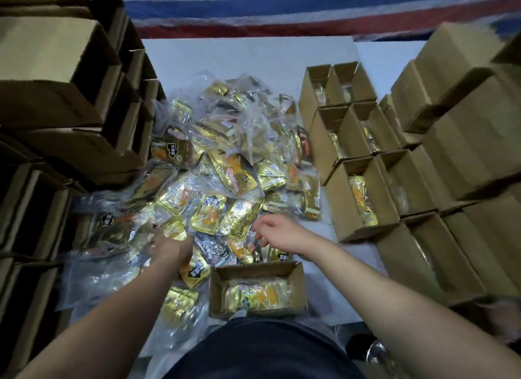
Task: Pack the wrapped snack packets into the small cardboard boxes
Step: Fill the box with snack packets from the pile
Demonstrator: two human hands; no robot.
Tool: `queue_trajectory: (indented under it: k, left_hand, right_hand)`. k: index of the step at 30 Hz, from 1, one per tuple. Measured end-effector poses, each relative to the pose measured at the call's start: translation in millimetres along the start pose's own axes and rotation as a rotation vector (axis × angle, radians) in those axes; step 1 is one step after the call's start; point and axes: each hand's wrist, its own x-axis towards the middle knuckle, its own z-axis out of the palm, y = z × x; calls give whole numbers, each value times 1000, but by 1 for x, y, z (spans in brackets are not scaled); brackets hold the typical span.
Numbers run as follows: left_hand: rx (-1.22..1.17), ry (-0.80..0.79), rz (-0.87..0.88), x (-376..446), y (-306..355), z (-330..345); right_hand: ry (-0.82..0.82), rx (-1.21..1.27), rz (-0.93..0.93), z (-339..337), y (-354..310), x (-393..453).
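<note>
Fingers on the right hand [277,234] hang loose; left hand [169,249] too blurred to tell. Slippery packet pile [225,164] could slide, grabbing extras for the half-filled box [258,289] nearby.

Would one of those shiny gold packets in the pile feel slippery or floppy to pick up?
Probably slippery: each gold packet sits in glossy clear wrap. Likely floppy and light too, since the pile lies crumpled and overlapping.

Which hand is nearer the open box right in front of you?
Right. The right hand hovers just beyond the open box's far rim. The left hand sits further off to its left, in the packet pile.
</note>
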Motion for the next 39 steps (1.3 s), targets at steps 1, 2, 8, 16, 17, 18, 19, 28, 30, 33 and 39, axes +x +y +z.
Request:
queue_trajectory:
  k: [1, 2, 8, 16, 17, 18, 19, 28, 30, 33, 39]
  left_hand:
    - [-4, -1, -21, 2, -1, 6]
    - [19, -3, -16, 7, -3, 12]
    - [17, -34, 19, 18, -3, 14]
    - [-455, -121, 91, -21, -8, -30]
    - [-521, -92, 145, -29, -4, -42]
    - [-579, -57, 203, -38, 0, -55]
    - [-631, -33, 262, -48, 6, -70]
    - [-862, -128, 764, -159, 82, -148]
    - [-852, -82, 820, -171, 97, -148]
    - [-629, 72, 931, -181, 114, -148]
    - [-116, 397, 1128, -190, 135, -156]
  right_hand:
    - [-3, 4, 3, 3, 2, 0]
    - [-10, 6, 10, 5, 5, 0]
    - [-13, 58, 35, 8, 18, 0]
    - [-6, 56, 41, 2, 5, 9]
    - [-12, 105, 33, 2, -1, 10]
    - [-20, 161, 25, 3, -9, 12]
    - [-24, 199, 13, 3, -18, 14]
    - [-123, 833, -223, -4, -115, 12]
    - [-184, 954, -301, -15, -128, 4]
    - [-226, 958, -386, -34, -131, -5]
    - [-44, 717, -333, -66, -121, -11]
